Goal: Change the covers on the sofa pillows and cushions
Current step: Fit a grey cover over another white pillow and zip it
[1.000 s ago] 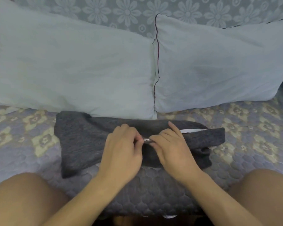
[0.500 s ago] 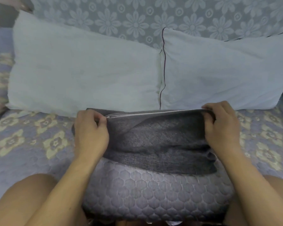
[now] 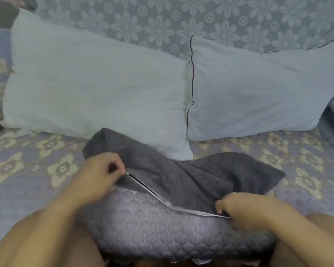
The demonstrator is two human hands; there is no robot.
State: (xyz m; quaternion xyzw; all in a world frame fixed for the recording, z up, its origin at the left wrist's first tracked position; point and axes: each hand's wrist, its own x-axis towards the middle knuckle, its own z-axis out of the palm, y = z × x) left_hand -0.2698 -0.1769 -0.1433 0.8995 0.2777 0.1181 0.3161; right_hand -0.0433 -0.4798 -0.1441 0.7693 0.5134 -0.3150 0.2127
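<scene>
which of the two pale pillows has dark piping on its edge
The right pillow: a dark piped line runs down its left edge; the left pillow has none visible.

Both hands are smeared by motion blur: the left hand (image 3: 96, 176) at 9 o'clock of the grey cover (image 3: 181, 176), the right hand (image 3: 245, 211) at 4 o'clock. Their fingertips are hidden in the cover's zipped edge. The right pillow (image 3: 258, 93) is cut off at 3 o'clock. The cover's inside cannot be seen.
</scene>
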